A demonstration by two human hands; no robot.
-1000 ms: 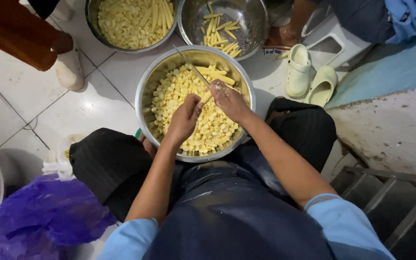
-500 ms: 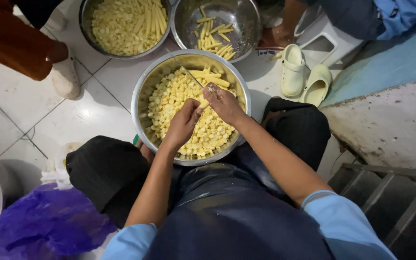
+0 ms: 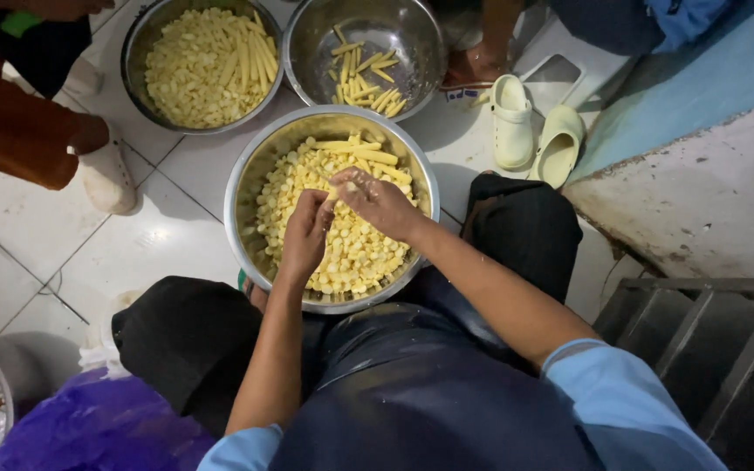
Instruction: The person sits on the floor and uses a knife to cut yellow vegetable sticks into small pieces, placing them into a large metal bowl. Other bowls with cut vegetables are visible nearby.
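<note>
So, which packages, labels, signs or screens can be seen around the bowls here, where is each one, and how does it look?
Purple plastic bag: bottom left on the floor, beside the person's knee; crumpled, glossy.
Small label or sticker: on the floor tile between the upper right bowl and the pale green clogs; a flat strip, white with red and blue marks, partly hidden.
No signs or screens are in view.

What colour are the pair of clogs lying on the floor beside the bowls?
The clogs are pale yellow-green, seen best in the head view, right of the upper bowl.
</note>
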